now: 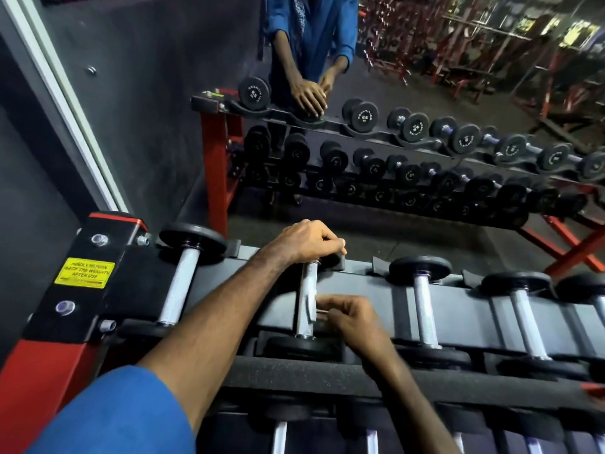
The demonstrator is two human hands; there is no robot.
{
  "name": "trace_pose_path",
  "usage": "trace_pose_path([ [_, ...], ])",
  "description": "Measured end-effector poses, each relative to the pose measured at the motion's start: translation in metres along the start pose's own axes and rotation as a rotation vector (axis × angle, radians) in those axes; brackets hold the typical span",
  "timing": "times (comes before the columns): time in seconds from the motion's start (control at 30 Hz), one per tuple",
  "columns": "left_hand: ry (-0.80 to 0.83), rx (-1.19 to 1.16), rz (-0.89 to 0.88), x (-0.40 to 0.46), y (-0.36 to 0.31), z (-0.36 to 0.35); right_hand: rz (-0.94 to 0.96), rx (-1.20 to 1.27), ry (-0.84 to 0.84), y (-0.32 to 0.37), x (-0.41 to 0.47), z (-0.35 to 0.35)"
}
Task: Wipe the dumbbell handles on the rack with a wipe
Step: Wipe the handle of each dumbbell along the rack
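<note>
Nearest the head camera, a blue sleeve [124, 417] covers the person's left upper arm, and the bare forearm reaches forward over the dumbbell rack [327, 371]. At the rack's left end sits a red-and-black end bracket [108, 253] bearing a yellow sticker [84, 272].

On the top tier, the second dumbbell from the left end [306, 303] lies with its knurled metal handle running from the front rail to the rear rail. The left hand [307, 240] rests on top of this dumbbell's far head at the rear rail, fingers curled over it in a grip. The right hand [352, 317] is at the near half of the handle, just beside it on its right, fingers curled and pinching a small pale piece that may be the wipe [322, 311]; it is too small to tell for certain. One dumbbell [183, 273] lies toward the left end, and further dumbbells [425, 309] follow toward the right end.

Behind the rear rail a mirror [360, 142] reflects the rack, the rows of dumbbells and the person in blue.
</note>
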State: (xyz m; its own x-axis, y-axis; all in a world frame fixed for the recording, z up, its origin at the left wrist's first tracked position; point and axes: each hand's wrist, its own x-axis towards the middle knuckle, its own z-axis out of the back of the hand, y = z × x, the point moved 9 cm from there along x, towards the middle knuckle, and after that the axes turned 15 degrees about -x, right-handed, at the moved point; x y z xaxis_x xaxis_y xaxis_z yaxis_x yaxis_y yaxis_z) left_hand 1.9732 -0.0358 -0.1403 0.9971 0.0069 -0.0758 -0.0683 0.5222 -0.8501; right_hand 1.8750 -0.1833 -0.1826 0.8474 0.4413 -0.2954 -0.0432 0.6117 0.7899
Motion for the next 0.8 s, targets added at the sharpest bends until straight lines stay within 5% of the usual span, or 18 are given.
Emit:
trace_pose_path([
  [0.13, 0.013, -0.003, 0.000, 0.002, 0.001, -0.002, 0.176, -0.348, -0.253, 0.016, -0.001, 0.014],
  [0.27, 0.023, -0.035, -0.008, 0.003, 0.007, -0.003, 0.639, -0.744, -0.036, 0.045, -0.004, -0.014],
  [0.37, 0.022, -0.020, -0.019, 0.004, 0.006, -0.004, 1.006, -1.209, -0.089, 0.055, 0.000, -0.022],
  [0.47, 0.036, -0.035, -0.021, 0.006, 0.008, -0.002, 1.238, -1.442, 0.122, 0.036, -0.006, -0.038],
  [0.53, 0.043, -0.052, -0.016, 0.007, 0.011, -0.002, 1.306, -1.636, 0.205, 0.028, -0.010, -0.037],
  [0.67, 0.056, -0.052, -0.002, 0.009, 0.013, -0.005, 1.230, -1.766, -0.003, 0.058, 0.013, -0.014],
  [0.8, 0.094, -0.076, -0.010, 0.012, 0.016, -0.005, 1.351, -1.760, 0.237, 0.043, 0.000, -0.037],
])
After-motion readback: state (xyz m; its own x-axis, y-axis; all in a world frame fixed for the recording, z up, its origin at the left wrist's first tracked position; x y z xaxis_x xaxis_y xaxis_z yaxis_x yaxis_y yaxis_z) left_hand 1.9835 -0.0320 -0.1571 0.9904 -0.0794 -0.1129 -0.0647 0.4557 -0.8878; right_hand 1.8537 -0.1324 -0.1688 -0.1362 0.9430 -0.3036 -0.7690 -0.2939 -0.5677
